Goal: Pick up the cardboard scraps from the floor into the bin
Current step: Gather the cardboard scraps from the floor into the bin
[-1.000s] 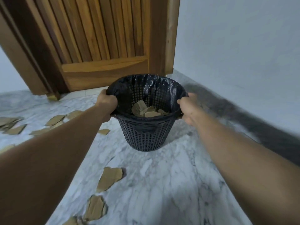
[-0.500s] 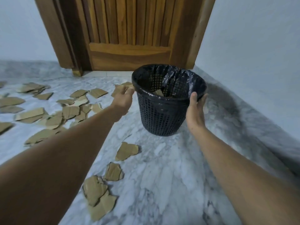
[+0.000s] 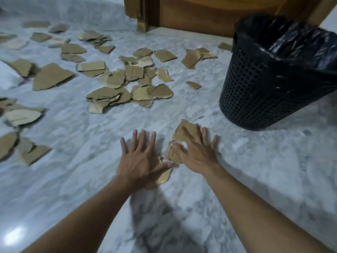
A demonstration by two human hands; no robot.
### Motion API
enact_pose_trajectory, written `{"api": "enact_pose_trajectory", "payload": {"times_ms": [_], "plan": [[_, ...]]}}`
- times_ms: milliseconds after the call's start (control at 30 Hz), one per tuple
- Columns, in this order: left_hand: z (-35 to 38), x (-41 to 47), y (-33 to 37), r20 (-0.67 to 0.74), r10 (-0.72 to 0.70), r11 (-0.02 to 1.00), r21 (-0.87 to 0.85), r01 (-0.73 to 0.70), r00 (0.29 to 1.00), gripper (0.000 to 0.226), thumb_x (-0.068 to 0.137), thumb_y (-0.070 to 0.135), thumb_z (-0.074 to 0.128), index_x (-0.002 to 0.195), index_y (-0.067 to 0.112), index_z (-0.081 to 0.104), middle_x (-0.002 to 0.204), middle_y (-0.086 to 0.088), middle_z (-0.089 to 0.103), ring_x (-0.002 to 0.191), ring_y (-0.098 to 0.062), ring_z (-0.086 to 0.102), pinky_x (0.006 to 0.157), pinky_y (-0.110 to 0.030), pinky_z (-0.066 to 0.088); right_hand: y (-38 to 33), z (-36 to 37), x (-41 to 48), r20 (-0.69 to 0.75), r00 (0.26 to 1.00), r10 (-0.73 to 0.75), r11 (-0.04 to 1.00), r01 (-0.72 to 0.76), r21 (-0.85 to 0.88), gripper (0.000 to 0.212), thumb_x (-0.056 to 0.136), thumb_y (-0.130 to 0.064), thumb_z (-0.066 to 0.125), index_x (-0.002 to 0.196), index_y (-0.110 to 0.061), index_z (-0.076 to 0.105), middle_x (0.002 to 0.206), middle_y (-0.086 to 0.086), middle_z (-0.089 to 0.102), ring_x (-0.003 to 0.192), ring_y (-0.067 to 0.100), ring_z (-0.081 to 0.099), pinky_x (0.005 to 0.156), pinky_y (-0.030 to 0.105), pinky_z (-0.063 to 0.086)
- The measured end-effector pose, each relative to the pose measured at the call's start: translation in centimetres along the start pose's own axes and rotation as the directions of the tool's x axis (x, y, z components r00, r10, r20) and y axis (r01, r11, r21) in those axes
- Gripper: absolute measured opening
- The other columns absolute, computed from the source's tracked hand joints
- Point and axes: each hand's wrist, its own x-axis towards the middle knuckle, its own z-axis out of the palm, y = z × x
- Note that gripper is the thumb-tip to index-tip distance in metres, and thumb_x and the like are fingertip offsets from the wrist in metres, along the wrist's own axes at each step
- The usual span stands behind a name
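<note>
— Both hands lie spread and flat, gripping nothing. Our left hand [image 3: 142, 157] covers one cardboard scrap [image 3: 165, 177] whose edge shows under the palm, and our right hand [image 3: 198, 152] has straight fingers across two more scraps [image 3: 187, 123].

— Are we pressing them or hovering?

— Motion blur keeps us from telling. Around us, a grey-veined marble floor [image 3: 91, 170] fills the view, and a wooden door [image 3: 200, 13] closes it at the top.

— And the bin?

— A black mesh bin [image 3: 255, 84] with a black plastic liner [image 3: 291, 39] stands on the floor to our right. It is beyond the right hand and apart from it, just in front of the door.

— The rest of the cardboard?

— A wide scatter of torn scraps [image 3: 127, 75] lies ahead and to our left, many overlapping, well apart from our hands. One small piece [image 3: 193, 85] sits alone near the bin's foot.
</note>
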Motion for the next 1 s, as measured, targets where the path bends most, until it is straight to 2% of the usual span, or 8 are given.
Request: {"api": "enact_pose_trajectory", "payload": {"times_ms": [200,333,500,567,633,733,867,1000], "plan": [[-2.9,7.7,-7.3,-0.178,-0.109,0.987,0.102,0.128,0.978,0.128,0.063,0.106,0.013,0.159,0.028,-0.019,0.166,-0.020,-0.020,0.149,-0.046,-0.026,0.113,-0.077,-0.009,-5.6,-0.5,8.0,-0.069,0.996,0.065,0.997,-0.067,-0.030,0.074,0.099,-0.070,0.011,0.159,-0.038,-0.018,0.171,0.010,-0.012,0.154,0.039,-0.020,0.112,0.073,-0.020],[-5.3,10.5,-10.8,-0.200,-0.189,0.982,-0.013,0.191,0.961,0.137,0.052,0.111,0.020,0.160,0.033,-0.015,0.166,-0.024,-0.016,0.149,-0.051,-0.021,0.110,-0.080,-0.009,-7.4,-2.4,12.2,-0.124,0.986,0.111,0.990,-0.121,-0.078,0.097,0.081,-0.083,-0.001,0.158,-0.029,-0.025,0.171,0.013,0.002,0.155,0.039,-0.015,0.113,0.073,-0.017],[-6.6,13.9,-16.0,-0.149,-0.310,0.945,-0.161,0.286,0.939,0.145,0.042,0.114,0.024,0.155,0.038,-0.028,0.164,-0.018,-0.030,0.149,-0.052,-0.021,0.113,-0.077,-0.004,-8.9,-3.8,16.6,-0.168,0.960,0.225,0.974,-0.221,0.044,0.109,0.072,-0.092,0.001,0.160,-0.031,-0.020,0.169,0.015,-0.007,0.155,0.038,-0.014,0.115,0.074,-0.008],[-6.8,16.0,-17.1,-0.113,-0.332,0.934,-0.177,0.310,0.937,0.142,0.047,0.112,0.019,0.159,0.033,-0.019,0.168,-0.018,-0.008,0.152,-0.050,0.000,0.117,-0.072,0.008,-9.8,-4.0,19.2,-0.185,0.957,0.224,0.974,-0.213,0.079,0.109,0.073,-0.093,0.003,0.161,-0.032,-0.018,0.170,0.014,-0.011,0.156,0.037,-0.016,0.117,0.071,-0.009],[-7.1,18.1,-17.0,-0.173,-0.320,0.944,-0.142,0.297,0.932,0.128,0.055,0.109,0.020,0.156,0.030,0.017,0.153,-0.013,0.031,0.142,-0.041,0.025,0.112,-0.063,0.025,-10.7,-4.6,22.1,-0.194,0.963,0.189,0.978,-0.166,0.129,0.109,0.071,-0.094,0.005,0.160,-0.034,-0.016,0.171,0.013,-0.013,0.156,0.034,-0.015,0.118,0.069,-0.010],[-7.1,20.3,-16.4,-0.255,-0.302,0.946,-0.196,0.257,0.918,0.099,0.066,0.104,0.016,0.128,0.029,0.040,0.132,-0.005,0.042,0.136,-0.031,0.031,0.112,-0.058,0.025,-12.0,-5.1,26.8,-0.239,0.963,0.124,0.978,-0.079,0.191,0.107,0.073,-0.094,0.009,0.161,-0.036,-0.011,0.172,0.009,-0.007,0.158,0.031,-0.007,0.120,0.066,-0.011],[-6.8,20.5,-16.6,-0.169,-0.301,0.940,-0.217,0.263,0.938,0.120,0.064,0.105,0.010,0.161,0.034,0.001,0.171,-0.005,0.007,0.157,-0.028,0.005,0.123,-0.061,0.001,-14.2,-6.0,31.9,-0.313,0.947,0.074,0.962,0.016,0.274,0.093,0.089,-0.084,0.029,0.163,-0.030,0.012,0.168,0.011,0.020,0.153,0.032,0.019,0.123,0.057,0.011],[-7.0,20.9,-16.3,-0.132,-0.308,0.938,-0.205,0.278,0.942,0.122,0.062,0.107,0.009,0.160,0.037,-0.010,0.171,-0.005,-0.007,0.158,-0.028,-0.006,0.123,-0.060,-0.004,-16.2,-7.9,35.5,-0.434,0.899,-0.062,0.970,0.157,0.186,0.091,0.082,-0.088,0.026,0.155,-0.034,0.036,0.150,0.006,0.041,0.137,0.029,0.035,0.111,0.053,0.031]]}}
